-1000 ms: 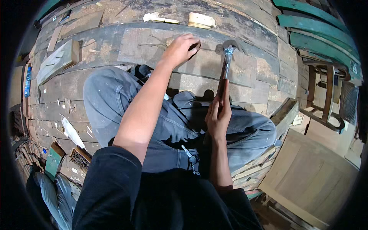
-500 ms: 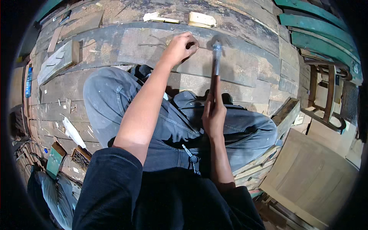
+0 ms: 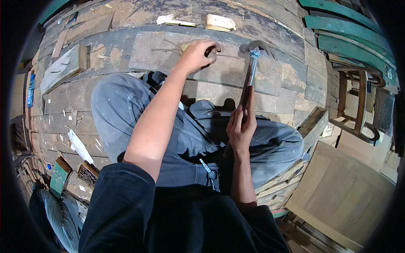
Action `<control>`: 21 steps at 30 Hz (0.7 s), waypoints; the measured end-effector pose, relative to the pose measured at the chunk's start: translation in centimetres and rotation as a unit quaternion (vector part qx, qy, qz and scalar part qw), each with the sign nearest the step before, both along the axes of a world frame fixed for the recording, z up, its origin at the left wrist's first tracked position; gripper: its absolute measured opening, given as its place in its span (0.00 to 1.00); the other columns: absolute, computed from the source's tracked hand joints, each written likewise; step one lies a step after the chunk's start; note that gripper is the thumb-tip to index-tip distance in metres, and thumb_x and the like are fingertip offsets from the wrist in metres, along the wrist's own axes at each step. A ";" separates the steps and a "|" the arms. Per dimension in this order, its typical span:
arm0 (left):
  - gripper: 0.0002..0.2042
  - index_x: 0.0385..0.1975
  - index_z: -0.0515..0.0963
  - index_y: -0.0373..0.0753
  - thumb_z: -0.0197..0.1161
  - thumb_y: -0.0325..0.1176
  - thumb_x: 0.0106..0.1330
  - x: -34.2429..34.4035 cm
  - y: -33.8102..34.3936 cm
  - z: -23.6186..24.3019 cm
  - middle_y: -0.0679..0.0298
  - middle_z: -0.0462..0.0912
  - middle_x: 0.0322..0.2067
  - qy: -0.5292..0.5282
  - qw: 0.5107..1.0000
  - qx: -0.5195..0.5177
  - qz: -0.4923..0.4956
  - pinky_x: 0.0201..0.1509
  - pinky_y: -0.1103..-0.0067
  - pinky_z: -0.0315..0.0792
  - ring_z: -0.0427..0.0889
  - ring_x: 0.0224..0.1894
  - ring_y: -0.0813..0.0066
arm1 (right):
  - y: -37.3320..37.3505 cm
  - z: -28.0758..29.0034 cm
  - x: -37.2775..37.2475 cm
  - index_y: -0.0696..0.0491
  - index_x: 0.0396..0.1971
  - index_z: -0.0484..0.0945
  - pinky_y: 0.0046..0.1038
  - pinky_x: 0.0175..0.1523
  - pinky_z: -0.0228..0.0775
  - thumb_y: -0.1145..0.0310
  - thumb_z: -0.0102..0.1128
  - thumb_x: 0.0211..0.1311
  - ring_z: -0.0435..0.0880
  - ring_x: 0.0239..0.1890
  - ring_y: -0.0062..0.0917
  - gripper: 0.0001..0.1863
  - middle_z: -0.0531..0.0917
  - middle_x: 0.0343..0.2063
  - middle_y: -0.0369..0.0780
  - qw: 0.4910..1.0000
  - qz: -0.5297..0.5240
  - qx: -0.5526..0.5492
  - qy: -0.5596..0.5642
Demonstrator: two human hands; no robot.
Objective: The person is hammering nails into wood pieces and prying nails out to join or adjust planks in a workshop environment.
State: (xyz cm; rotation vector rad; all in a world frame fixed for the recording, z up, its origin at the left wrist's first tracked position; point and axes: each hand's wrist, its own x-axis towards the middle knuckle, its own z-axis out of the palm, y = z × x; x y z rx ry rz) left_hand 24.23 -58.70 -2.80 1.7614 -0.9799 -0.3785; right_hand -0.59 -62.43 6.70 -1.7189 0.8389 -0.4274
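Observation:
My right hand (image 3: 241,130) is wrapped round a hammer (image 3: 250,76) with a shiny metal neck and a dark grip. Its head is up at the far end, above a flat board (image 3: 257,75), with a dark shadow beside it. Over the same board my left hand (image 3: 197,56) is bent, with thumb and forefinger closed on a thin dark rod (image 3: 230,56), like a wire or long nail. The rod points right, toward the hammer head; its held end is hidden by the fingers. Several similar thin rods (image 3: 168,47) lie left of this hand.
Wood scraps (image 3: 220,22) lie beyond the board. A thick wooden block (image 3: 65,67) with nails sits at left, near a white strip (image 3: 79,145). Green slats (image 3: 350,25), a wooden frame (image 3: 360,101) and a large panel (image 3: 337,189) stand at right. My crossed legs (image 3: 126,109) frame the near side.
The hammer has swung to the right, and its head is less blurred. My left hand has shifted slightly down and left, and the rod shows more plainly.

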 end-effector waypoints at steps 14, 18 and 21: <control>0.06 0.33 0.85 0.35 0.68 0.25 0.56 0.0 -0.4 0.2 0.57 0.85 0.34 0.036 0.997 0.074 -0.012 0.44 0.73 0.77 0.84 0.37 0.64 | -1.2 -1.9 -0.1 0.43 0.76 0.55 0.16 0.22 0.56 0.78 0.42 0.75 0.61 0.17 0.09 0.32 0.66 0.20 0.28 0.962 0.115 -0.244 0.046; 0.06 0.33 0.85 0.35 0.69 0.26 0.55 -0.3 0.0 -0.5 0.57 0.85 0.32 -0.002 1.000 0.006 0.000 0.42 0.72 0.76 0.84 0.35 0.62 | 0.0 1.0 0.1 0.46 0.75 0.55 0.14 0.21 0.53 0.79 0.42 0.74 0.59 0.17 0.08 0.31 0.69 0.22 0.28 0.988 0.038 -0.144 0.033; 0.08 0.36 0.85 0.36 0.70 0.27 0.57 -0.3 -0.2 0.1 0.60 0.84 0.30 0.037 0.998 0.056 0.011 0.41 0.75 0.75 0.81 0.32 0.67 | 0.2 1.9 0.4 0.47 0.76 0.54 0.14 0.20 0.52 0.79 0.41 0.74 0.59 0.17 0.08 0.31 0.68 0.22 0.28 0.993 0.012 -0.115 -0.004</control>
